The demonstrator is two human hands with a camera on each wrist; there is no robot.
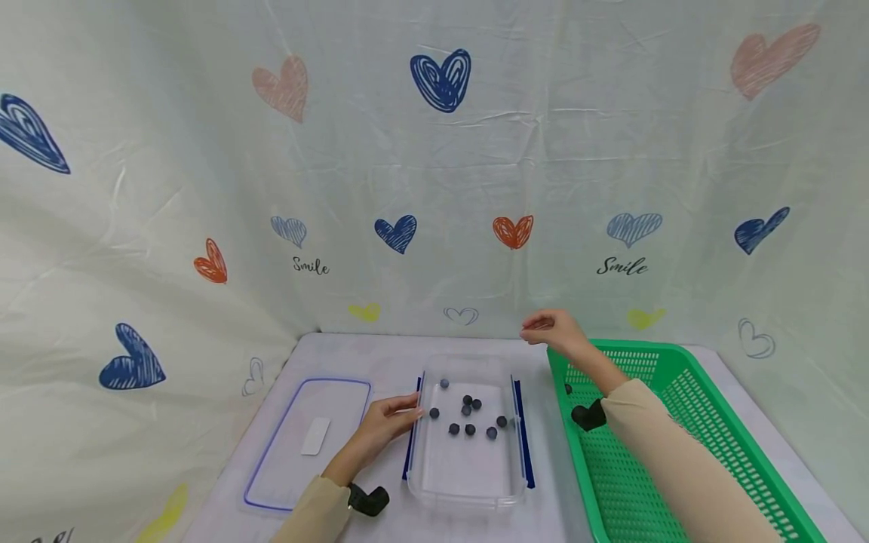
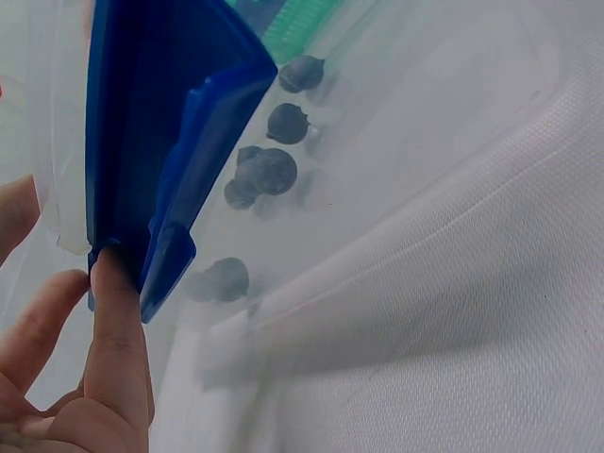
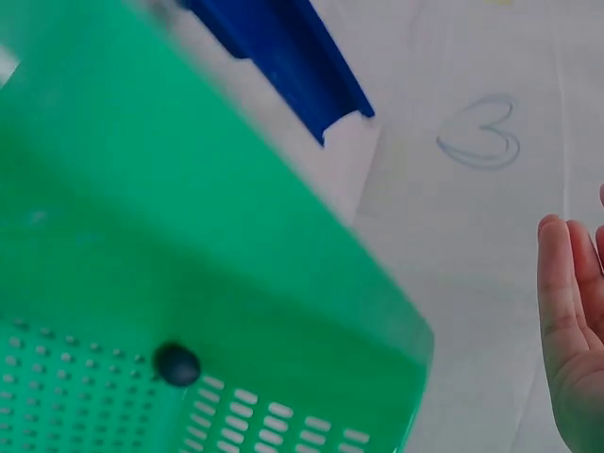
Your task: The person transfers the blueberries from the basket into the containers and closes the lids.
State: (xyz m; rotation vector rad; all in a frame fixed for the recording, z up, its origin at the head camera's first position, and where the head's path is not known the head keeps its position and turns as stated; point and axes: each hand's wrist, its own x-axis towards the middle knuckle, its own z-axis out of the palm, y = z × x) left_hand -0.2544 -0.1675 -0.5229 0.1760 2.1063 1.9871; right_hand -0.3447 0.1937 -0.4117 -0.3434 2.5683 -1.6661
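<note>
A clear plastic container point(image 1: 468, 471) with blue side latches holds several blueberries point(image 1: 470, 430). My left hand point(image 1: 383, 426) is at its left side. In the left wrist view, a fingertip touches the blue latch point(image 2: 160, 142), and the fingers are fairly straight. My right hand point(image 1: 553, 329) is raised over the far left corner of a green basket point(image 1: 641, 348). Its fingers point(image 3: 559, 302) are extended close together in the right wrist view, and no object shows in them. One blueberry point(image 3: 176, 364) lies inside the basket.
Left of the container, a clear lid point(image 1: 299, 452) with a blue border lies flat, bearing a small white rectangle point(image 1: 315, 437). A white curtain point(image 1: 434, 166) printed with hearts hangs behind the table. The basket stands right of the container.
</note>
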